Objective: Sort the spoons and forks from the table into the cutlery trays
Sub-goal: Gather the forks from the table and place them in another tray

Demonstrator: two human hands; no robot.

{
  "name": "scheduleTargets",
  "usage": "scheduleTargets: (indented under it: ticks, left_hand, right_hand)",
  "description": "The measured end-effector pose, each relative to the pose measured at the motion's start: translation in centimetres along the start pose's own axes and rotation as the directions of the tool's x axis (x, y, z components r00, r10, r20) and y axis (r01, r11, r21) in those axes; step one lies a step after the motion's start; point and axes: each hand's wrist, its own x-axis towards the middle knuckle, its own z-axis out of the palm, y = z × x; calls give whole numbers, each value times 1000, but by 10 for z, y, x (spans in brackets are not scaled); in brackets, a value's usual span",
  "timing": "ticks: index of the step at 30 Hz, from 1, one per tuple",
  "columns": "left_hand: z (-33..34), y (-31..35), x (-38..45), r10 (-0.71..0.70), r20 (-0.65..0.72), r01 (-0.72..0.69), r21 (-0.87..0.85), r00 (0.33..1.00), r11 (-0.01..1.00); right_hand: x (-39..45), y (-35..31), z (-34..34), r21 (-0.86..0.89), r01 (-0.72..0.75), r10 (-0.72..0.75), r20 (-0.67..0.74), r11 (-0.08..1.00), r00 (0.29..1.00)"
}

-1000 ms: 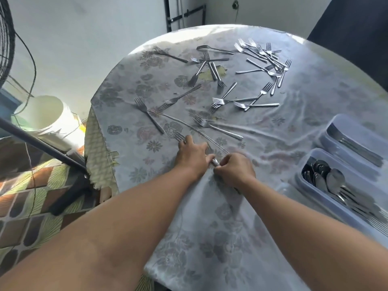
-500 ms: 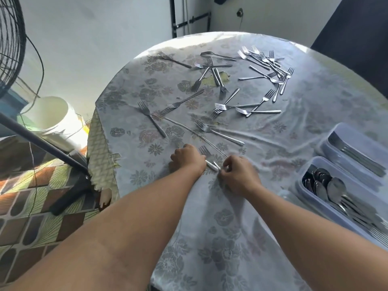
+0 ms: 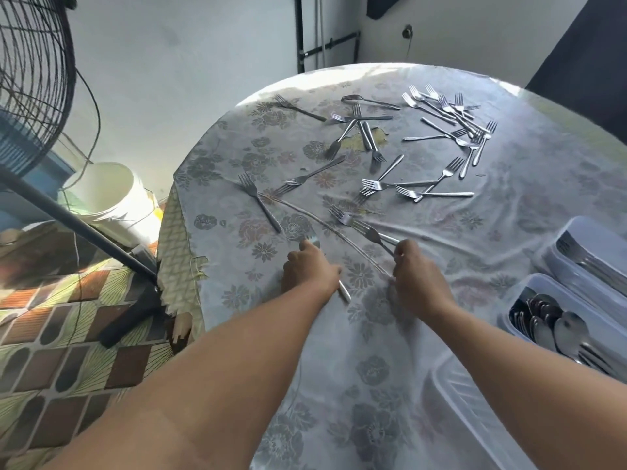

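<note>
Several steel forks (image 3: 417, 189) lie scattered over the far half of a round table with a floral cloth (image 3: 373, 334). My left hand (image 3: 310, 269) presses down on a fork (image 3: 343, 292) whose handle sticks out below the palm. My right hand (image 3: 419, 278) pinches the handle end of another fork (image 3: 368, 232), its tines pointing up and left. At the right edge stand two blue-white trays: the near tray (image 3: 556, 283) holds spoons (image 3: 556, 329), the far tray (image 3: 607, 245) holds forks.
A third white tray (image 3: 454, 401) sits near the table's front right edge. A black fan stand (image 3: 78, 225) and a white bucket (image 3: 108, 195) are on the tiled floor to the left. A dark curtain hangs at the back right.
My two hands have drawn apart: the left stayed on the near fork, while the right went up and right to the handle of another fork. The camera tilted down.
</note>
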Motion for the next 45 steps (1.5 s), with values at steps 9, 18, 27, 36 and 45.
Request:
scheduleTargets:
  ticks: [9,18,27,36,45]
  left_hand:
    - [-18,-3,8,-124,-22,124,-14,992,992]
    - [-16,-4,11,-164,46,169,-157,985,973]
    - [-61,-6,53,-343,-170,188,-580,924,793]
    - [-70,-21,104,-309,-154,230,-388,939,892]
    - [-64,-21,104,-290,-143,226,-348,946,910]
  right_hand:
    - [36,-34,4,-121,31,-26,35,992,999]
    - [47,-37,10,-257,-64,82,60,964,995]
    - [52,-46,13,-125,10,14,190,992,982]
    - [52,-52,7,74,-71,69,29,995,997]
    - [102,-60,0,-126,19,-19,2,992,1000]
